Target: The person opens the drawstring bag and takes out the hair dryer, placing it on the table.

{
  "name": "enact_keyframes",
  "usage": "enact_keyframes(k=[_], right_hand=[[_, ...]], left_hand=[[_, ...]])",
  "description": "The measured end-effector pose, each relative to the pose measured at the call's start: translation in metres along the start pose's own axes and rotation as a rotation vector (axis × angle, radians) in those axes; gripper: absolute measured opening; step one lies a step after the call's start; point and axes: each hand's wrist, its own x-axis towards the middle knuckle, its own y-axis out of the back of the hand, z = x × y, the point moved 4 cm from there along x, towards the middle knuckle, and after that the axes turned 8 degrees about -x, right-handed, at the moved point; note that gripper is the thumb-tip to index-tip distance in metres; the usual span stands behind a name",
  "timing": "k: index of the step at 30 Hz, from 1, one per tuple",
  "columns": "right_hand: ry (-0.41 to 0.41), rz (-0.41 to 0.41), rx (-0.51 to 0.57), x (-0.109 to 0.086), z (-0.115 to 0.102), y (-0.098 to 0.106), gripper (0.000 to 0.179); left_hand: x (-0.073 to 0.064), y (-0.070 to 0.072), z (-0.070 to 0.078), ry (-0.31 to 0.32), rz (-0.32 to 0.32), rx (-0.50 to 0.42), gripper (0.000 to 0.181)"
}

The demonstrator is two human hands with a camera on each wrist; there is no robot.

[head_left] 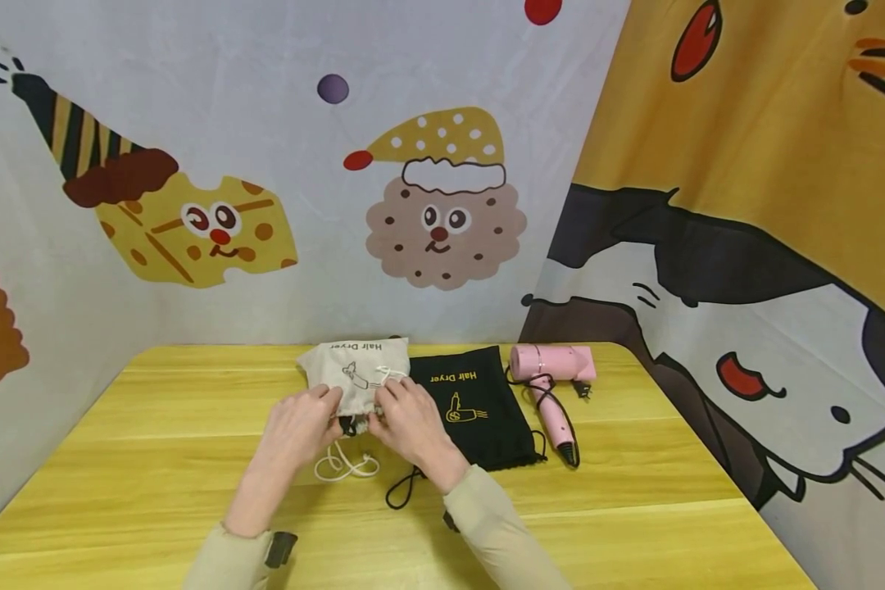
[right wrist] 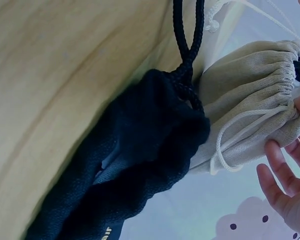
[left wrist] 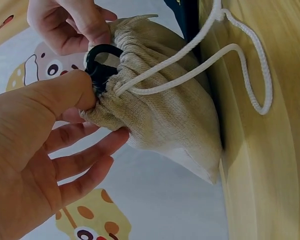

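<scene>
A small off-white drawstring bag [head_left: 354,366] printed "Hair Dryer" stands on the table between the two hands. My left hand [head_left: 302,422] pinches one side of its gathered mouth between thumb and fingers. On the opposite side, my right hand [head_left: 410,418] grips the rim of the mouth. Inside the opening, a black loop [left wrist: 104,50] shows in the left wrist view; the rest of the contents is hidden by the cloth. White drawcords [left wrist: 240,50] hang from the gathered neck, one loop lying on the table.
Right of the white bag lies a black drawstring bag [head_left: 487,438], also printed "Hair Dryer", its black cord trailing toward the front. Beyond it rests a pink hair dryer [head_left: 560,360] with a black cable and plug. A printed cloth [head_left: 229,49] hangs behind the yellow wooden table [head_left: 155,459].
</scene>
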Motion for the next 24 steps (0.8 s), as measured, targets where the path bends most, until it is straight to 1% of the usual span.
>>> enact_keyframes(k=[9, 12, 16, 24], right_hand=[[-0.035, 0.005, 0.025, -0.0017, 0.003, 0.0003, 0.018], [-0.044, -0.003, 0.029, -0.0019, 0.004, 0.0002, 0.018], [-0.05, -0.011, 0.027, -0.002, 0.0056, 0.0, 0.018], [-0.052, -0.003, 0.026, -0.0019, 0.0092, 0.0003, 0.019]], left_hand=[[-0.0003, -0.0011, -0.0021, 0.034, 0.013, -0.027, 0.021], [-0.0005, -0.0006, -0.0024, 0.044, 0.007, -0.036, 0.022], [-0.0008, 0.0, -0.0024, 0.048, 0.0, -0.042, 0.023], [0.0001, -0.0001, -0.0034, 0.04, 0.011, -0.043, 0.025]])
